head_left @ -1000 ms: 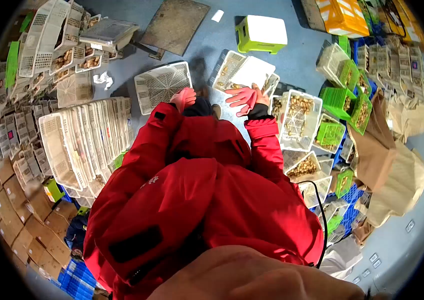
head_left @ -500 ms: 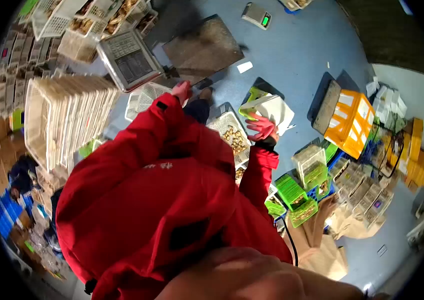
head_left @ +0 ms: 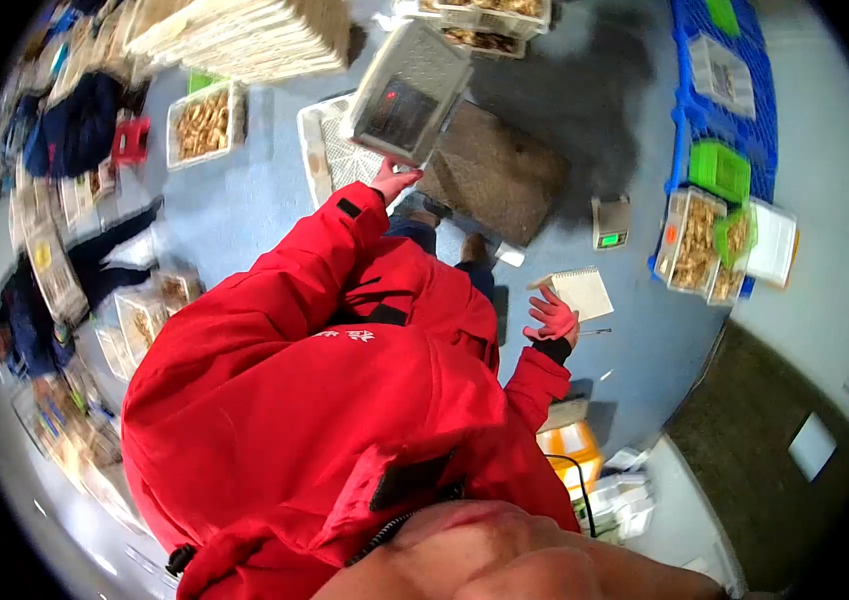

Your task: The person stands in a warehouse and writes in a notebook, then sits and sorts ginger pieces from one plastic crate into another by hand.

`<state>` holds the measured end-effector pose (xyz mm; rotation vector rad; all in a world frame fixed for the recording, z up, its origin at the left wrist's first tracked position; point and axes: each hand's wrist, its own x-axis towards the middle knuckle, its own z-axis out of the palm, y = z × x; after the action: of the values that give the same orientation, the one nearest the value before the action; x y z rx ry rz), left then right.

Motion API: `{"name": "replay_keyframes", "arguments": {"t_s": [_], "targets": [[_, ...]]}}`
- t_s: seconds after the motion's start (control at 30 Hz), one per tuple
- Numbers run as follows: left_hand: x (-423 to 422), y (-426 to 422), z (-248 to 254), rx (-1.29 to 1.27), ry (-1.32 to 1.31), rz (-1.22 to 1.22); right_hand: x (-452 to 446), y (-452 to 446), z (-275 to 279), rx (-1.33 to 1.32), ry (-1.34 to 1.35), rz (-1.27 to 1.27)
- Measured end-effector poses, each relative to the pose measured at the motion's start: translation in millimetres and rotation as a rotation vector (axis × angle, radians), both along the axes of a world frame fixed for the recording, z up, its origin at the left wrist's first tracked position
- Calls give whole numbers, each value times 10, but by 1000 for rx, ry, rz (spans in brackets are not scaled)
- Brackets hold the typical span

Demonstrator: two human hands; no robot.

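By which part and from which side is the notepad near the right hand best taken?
Probably pinch the notepad by its spiral-bound edge, coming from the far side: it looks thin and flat, and a grip there should keep its pages together.

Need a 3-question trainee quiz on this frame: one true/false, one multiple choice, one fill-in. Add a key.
1. True or false: the right hand is clenched in a fist.
2. Which of these is nearest the right hand?
A) the blue pallet
B) the open notebook
C) the orange-and-white box
3. Fill in: on the floor, the small scale has a display glowing ____.

Key: 1 false, its fingers are spread; 2 B; 3 green.
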<state>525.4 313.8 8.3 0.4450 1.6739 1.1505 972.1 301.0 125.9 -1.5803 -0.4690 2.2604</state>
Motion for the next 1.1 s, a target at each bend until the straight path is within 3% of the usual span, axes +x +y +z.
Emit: {"name": "replay_keyframes", "arguments": {"t_s": [0.03,0.07,0.1,0.13,0.17,0.2,0.33,0.47,0.63,0.73,0.77,0.87,0.9,0.93,0.97,1.0,1.1], "targets": [[-43,15,1,10,63,12,-66,223,116,30,6,153],[-12,-26,96,3,115,32,83,424,-140,131,204,157],[-33,-6,-10,163,-77,57,71,777,-97,29,97,348],[113,83,307,141,-99,124,-29,1106,-8,-71,-11,508],[81,154,316,123,-150,80,137,1108,-387,-80,-30,287],[165,124,321,92,-228,38,-9,1089,49,46,-61,244],[266,243,624,323,-771,344,-74,1314,-99,-51,-78,341],[299,251,565,421,-741,455,-349,1362,-144,112,134,433],[220,365,628,363,-786,483,-792,1362,385,128,-13,326],[164,560,465,389,-811,492,-716,1469,425,51,76,269],[144,640,375,432,-773,483,-692,1384,422,243,-47,207],[84,1000,326,505,-882,475,-660,1498,629,138,-69,73],[130,1145,280,588,-782,504,-630,1492,642,296,-93,78],[101,1307,304,513,-852,558,-603,1504,600,287,-272,51],[73,1469,337,438,-920,618,-450,1568,398,242,-180,3],[96,1565,206,550,-869,577,-323,1593,291,230,-154,-22],[97,1920,270,385,-998,553,-227,1667,270,269,-104,19]]}}
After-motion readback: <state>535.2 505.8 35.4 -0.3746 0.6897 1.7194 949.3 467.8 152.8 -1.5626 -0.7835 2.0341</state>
